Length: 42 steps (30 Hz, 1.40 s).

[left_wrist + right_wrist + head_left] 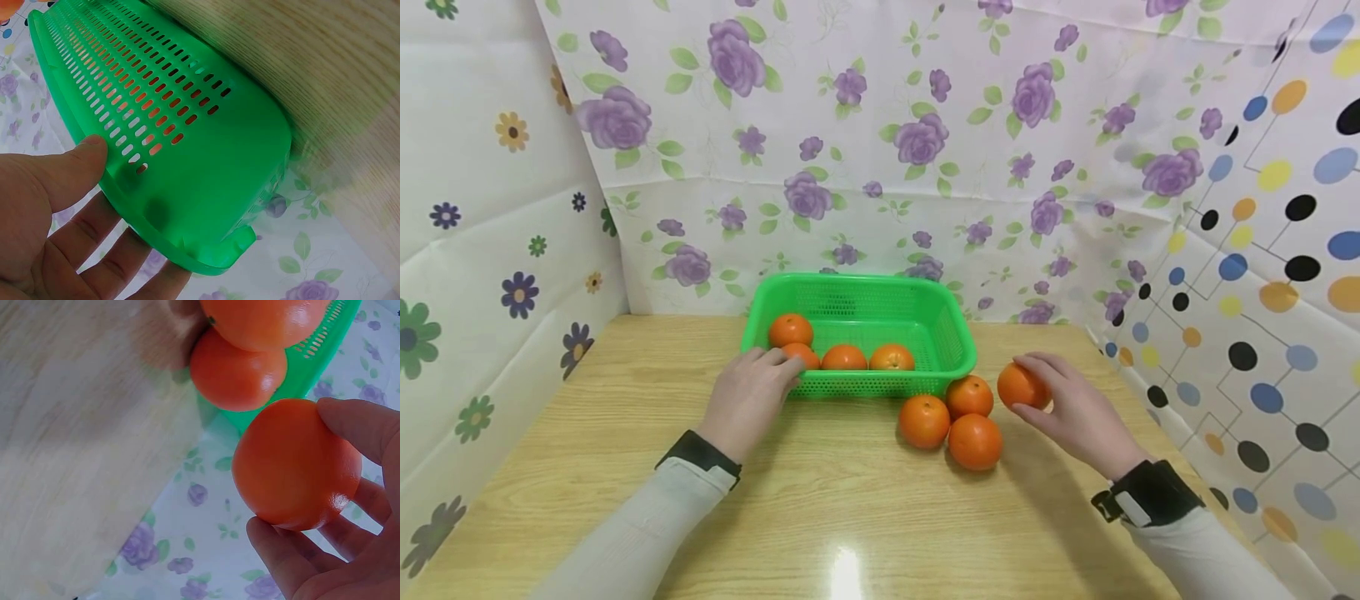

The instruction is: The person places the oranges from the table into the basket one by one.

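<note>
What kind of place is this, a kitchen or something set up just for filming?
Probably a small staged booth, not a real kitchen. Patterned sheets hang as walls round a bare wooden table, and the only things out are a green basket and some oranges, one held in the right hand.

A light wooden table [625, 467] with a glossy top fills the space between the patterned cloth walls, a bright glare spot at its six o'clock edge. Toward twelve o'clock a green perforated basket [951, 337] sits flat on the wood. At about two o'clock from the table's middle, three loose oranges [975, 441] rest on the wood in a tight cluster, touching one another, the farthest of them just beside the basket's near right corner.
</note>
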Motion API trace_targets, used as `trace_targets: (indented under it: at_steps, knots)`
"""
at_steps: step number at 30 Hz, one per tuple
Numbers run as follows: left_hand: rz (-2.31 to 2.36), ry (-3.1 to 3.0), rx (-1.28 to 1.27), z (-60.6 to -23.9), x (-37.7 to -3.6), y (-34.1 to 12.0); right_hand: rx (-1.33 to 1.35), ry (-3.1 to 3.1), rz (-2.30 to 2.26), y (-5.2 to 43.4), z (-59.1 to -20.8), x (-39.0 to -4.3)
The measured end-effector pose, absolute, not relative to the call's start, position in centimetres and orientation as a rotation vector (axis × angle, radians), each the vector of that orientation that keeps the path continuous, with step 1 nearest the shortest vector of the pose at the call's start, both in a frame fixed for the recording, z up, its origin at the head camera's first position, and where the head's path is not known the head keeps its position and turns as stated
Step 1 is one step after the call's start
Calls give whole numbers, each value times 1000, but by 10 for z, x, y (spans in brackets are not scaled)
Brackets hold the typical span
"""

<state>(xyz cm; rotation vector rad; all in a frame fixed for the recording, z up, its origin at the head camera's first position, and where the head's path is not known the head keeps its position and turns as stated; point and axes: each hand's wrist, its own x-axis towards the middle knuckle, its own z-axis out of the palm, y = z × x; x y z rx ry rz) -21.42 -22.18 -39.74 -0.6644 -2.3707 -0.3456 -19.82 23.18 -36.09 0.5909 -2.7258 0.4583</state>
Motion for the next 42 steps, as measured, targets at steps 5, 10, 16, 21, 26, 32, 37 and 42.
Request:
trace_targets:
  at_steps: [5,10,16,21,26,32,37,42]
  knots:
    - [-338,-2373,-658,-398,-214,-222,621,-2715,462,224,-356,-203]
    - [-322,-2376,-656,-398,-215,-222,666,-2703,455,215,-352,-208]
    - [-327,-2379,-651,-398,-214,-222,711,-2703,463,202,-347,-217]
    - [-310,-2386,-652,-399,-214,-222,750,-2712,461,191,-342,-224]
    - [-303,-2388,-650,-400,-215,-222,779,-2727,471,182,-337,-231]
    - [-302,-2380,-650,-399,-215,-222,780,-2739,474,169,-334,-242]
    - [-298,-2380,-650,-398,-214,-222,784,-2764,483,157,-332,-252]
    - [-293,-2388,-646,-398,-214,-222,780,-2791,483,149,-329,-261]
